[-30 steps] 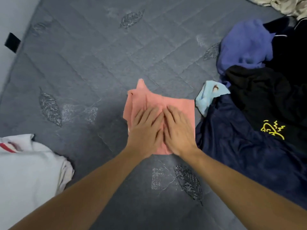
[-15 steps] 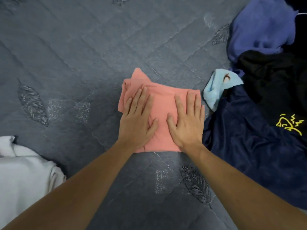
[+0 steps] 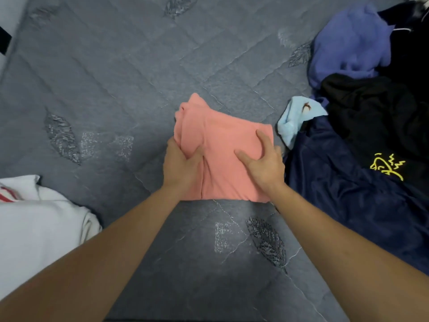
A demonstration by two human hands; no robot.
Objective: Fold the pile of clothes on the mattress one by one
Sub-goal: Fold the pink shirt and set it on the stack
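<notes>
Both hands have left the flat, palms-down pressing posture of half a second ago and slid outward to the side edges of the folded pink garment point(image 3: 222, 159), where they now take hold. Grey quilted mattress point(image 3: 120, 73), stitched with leaf motifs, carries everything in view. Pile of unfolded clothes, along the right edge of the mattress: navy garment with a yellow emblem point(image 3: 348, 194) nearest the person, black garment point(image 3: 376, 112) behind it, purple garment point(image 3: 350, 43) toward the far right corner, and a small light blue cloth point(image 3: 294, 117) poking out at the pile's inner border, just beside the pink garment. White garment with a red stripe point(image 3: 39, 226) lies at the near left edge, well apart from the pile. Pink garment, folded to a compact rectangle with a loose corner pointing away from the person, sits at the mattress centre. Left hand point(image 3: 181, 166) grips the left edge, thumb on top and pinching a ridge of cloth, fingers curled under and hidden. Right hand point(image 3: 264, 163) holds the right edge, thumb and forefinger spread apart on the top surface, the remaining fingers wrapped over the edge out of sight.
</notes>
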